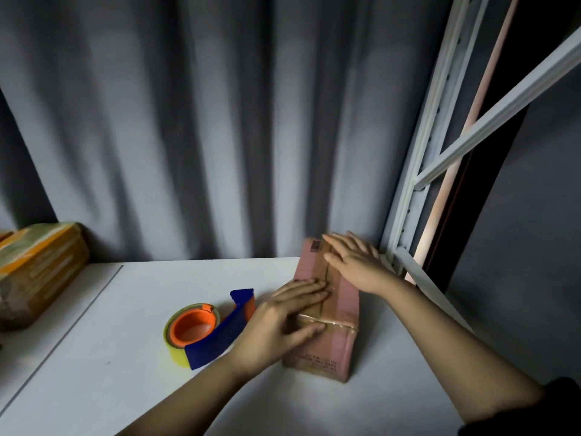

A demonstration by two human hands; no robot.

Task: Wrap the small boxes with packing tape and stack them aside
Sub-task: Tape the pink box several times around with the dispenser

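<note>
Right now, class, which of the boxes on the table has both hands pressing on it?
The pinkish-brown box at right, under the left hand and right hand; the taped boxes at far left lie untouched.

Dim overall, bluish cast. Brightest along a pale strip by the shelf frame [418, 184] at right. Soft shadows down the curtain [188, 121]. Slight blur throughout; wide-angle bending at the edges.

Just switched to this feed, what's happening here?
A person presses both flat hands, left hand and right hand, onto a small pinkish-brown cardboard box on the white table, smoothing clear tape. The blue-and-orange tape dispenser lies unheld beside it. Taped parcels sit far left.
</note>
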